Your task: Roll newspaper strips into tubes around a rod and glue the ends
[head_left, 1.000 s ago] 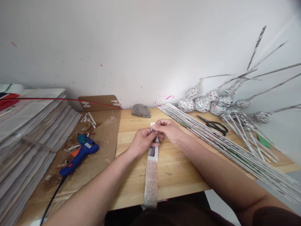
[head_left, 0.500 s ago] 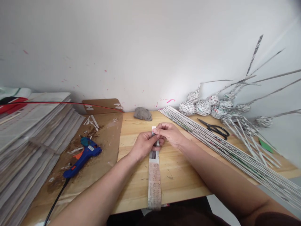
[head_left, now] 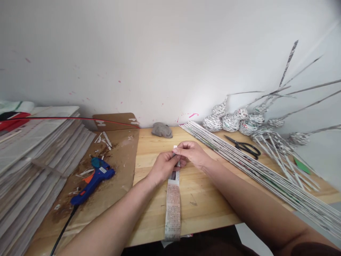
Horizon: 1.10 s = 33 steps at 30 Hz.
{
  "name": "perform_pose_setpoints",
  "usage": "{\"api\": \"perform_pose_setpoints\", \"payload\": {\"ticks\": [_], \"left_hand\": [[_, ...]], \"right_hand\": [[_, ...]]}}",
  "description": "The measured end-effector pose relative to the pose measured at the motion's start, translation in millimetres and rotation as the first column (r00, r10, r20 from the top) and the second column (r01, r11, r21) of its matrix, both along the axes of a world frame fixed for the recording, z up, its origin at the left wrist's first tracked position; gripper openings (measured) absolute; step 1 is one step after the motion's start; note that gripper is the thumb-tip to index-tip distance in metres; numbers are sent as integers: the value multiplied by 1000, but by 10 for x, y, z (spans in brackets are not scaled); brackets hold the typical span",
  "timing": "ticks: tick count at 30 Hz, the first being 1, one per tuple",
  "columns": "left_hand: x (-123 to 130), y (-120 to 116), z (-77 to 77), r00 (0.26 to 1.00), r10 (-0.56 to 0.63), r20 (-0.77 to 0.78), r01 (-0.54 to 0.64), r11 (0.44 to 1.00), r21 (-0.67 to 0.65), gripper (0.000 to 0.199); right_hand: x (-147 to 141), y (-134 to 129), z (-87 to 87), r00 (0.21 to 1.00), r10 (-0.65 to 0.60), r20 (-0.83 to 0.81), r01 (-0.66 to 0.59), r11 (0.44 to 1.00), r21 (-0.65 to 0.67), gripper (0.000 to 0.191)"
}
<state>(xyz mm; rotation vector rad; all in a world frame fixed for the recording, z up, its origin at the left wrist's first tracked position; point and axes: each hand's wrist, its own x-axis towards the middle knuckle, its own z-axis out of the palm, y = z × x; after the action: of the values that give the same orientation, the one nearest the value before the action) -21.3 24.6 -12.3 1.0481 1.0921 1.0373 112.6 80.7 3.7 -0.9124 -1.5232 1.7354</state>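
Note:
A long strip of newspaper (head_left: 173, 209) runs from my fingers toward me and droops over the table's front edge. My left hand (head_left: 164, 164) pinches the strip near its far end, thumb on top. Close against it, my right hand (head_left: 191, 153) grips the same end between thumb and fingers. A small white tip of the paper pokes out above the two thumbs. The part between my fingers is mostly hidden.
On the left, a blue glue gun (head_left: 93, 181) lies on stained cardboard (head_left: 122, 149), beside a tall newspaper stack (head_left: 45, 153). A grey cloth (head_left: 162, 130) rests by the wall. To the right are rolled paper sticks (head_left: 239, 160), black scissors (head_left: 243, 146) and woven paper gourds (head_left: 230, 122).
Both hands stay pinched together at the strip's far end. The hanging part of the strip has swung slightly left, and less of the white tip shows above my thumbs.

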Motion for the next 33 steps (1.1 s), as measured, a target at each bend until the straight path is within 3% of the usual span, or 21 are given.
{"api": "perform_pose_setpoints", "payload": {"ticks": [10, 15, 19, 23, 28, 33], "left_hand": [[-4, 2, -35, 1000, -19, 19, 18, 999, 41, 30], [2, -22, -24, 1000, -14, 14, 15, 999, -33, 26], [4, -47, 0, 997, -35, -67, 34, 999, -19, 19], [3, -57, 27, 999, -35, 1, 35, 998, -50, 20], [19, -48, 47, 986, 87, 141, -77, 994, -74, 29], [32, -46, 11, 990, 135, 43, -136, 990, 21, 29]], "right_hand": [[-9, 13, -22, 1000, -21, 3, 21, 998, -53, 36], [-22, 9, -13, 998, -57, -19, 56, 997, -58, 35], [-28, 16, -22, 994, -106, -22, 105, 994, -20, 34], [-18, 32, -7, 990, -144, -12, 144, 989, -30, 34], [-22, 29, 21, 981, -190, -28, 190, 982, 4, 32], [-68, -28, 20, 986, -162, -36, 160, 986, -39, 35]]}}
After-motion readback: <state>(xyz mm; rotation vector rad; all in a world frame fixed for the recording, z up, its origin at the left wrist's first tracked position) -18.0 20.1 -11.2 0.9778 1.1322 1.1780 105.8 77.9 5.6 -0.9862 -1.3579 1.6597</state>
